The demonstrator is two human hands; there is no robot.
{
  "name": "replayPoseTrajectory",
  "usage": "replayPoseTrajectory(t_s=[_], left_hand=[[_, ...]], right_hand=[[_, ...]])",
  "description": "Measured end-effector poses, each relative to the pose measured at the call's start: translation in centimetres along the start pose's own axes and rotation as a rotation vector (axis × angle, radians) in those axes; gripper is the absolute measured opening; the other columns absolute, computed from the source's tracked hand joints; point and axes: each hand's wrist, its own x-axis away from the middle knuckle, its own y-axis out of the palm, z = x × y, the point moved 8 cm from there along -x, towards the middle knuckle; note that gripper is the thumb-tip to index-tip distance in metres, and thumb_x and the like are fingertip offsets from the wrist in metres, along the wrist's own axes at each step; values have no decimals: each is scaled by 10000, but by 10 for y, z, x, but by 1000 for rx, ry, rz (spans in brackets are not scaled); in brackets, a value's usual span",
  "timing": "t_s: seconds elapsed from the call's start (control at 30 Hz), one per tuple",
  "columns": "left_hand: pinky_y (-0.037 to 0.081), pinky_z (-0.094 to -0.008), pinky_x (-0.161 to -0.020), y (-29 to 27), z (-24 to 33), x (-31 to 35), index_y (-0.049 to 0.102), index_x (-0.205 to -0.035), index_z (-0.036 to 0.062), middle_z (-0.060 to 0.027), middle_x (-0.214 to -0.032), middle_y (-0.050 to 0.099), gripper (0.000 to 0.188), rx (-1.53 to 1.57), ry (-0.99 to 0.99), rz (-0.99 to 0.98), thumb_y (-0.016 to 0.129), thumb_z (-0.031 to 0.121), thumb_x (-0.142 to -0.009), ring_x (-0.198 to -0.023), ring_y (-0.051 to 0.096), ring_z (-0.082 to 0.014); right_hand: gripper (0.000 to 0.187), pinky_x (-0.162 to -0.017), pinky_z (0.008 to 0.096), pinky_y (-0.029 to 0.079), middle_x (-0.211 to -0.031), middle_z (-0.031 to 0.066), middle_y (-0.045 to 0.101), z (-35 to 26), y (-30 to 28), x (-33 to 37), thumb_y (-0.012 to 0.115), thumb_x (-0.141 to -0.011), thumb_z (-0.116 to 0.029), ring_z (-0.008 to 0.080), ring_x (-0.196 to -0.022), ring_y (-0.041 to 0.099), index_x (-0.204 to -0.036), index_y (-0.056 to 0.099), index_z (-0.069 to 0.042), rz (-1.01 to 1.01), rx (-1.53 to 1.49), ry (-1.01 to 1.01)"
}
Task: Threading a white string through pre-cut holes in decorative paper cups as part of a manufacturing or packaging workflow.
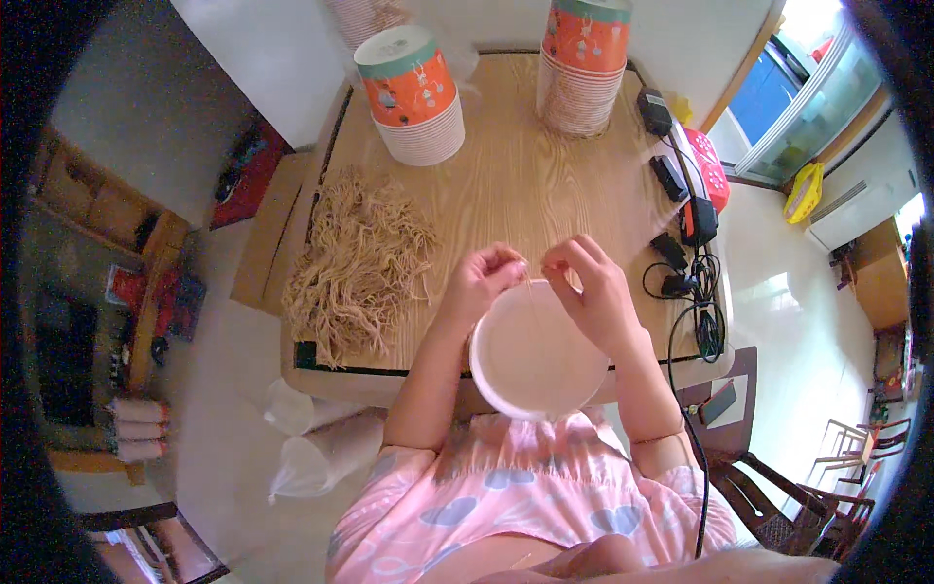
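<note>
Head view: both hands pinching thin tan strand by white tub.

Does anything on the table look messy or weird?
Yes, a bit: the tan strands look messy, lying in a tangled heap on the left, and a black cable trails loosely off the table at its near right corner.

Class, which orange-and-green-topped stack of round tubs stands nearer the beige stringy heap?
The left orange-and-green-topped stack of round tubs, just beyond the beige stringy heap; the right stack stands farther.
</note>
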Motion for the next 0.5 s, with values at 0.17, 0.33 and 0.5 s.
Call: replayPoseTrajectory(t_s=[0.17, 0.33, 0.5], left_hand=[[420, -191, -531, -18, 3, 13, 581, -814, 66, -11, -708, 601, 69, 221, 47, 275, 590, 132, -835, -578, 514, -57], [438, -198, -516, 4, -9, 30, 584, -830, 67, -22, -732, 625, 59, 194, -33, 207, 586, 125, -844, -594, 536, -57], [453, -204, -520, 5, -3, 35, 591, -842, 54, -31, -725, 632, 55, 111, 25, 157, 576, 106, -853, -598, 541, -55]], right_hand=[[214, -733, 399, 459, -898, 127, 550, 3, 22, 33, 620, -791, -194, 319, -842, 564, -943, 525, -76, -240, 146, 150], [266, -755, 407, 456, -921, 142, 566, 18, 24, 28, 617, -784, -222, 333, -876, 557, -960, 516, -50, -204, 245, 145], [187, -669, 421, 471, -800, 146, 582, 32, 34, 30, 611, -787, -199, 348, -769, 578, -862, 544, -41, -252, 226, 160]])
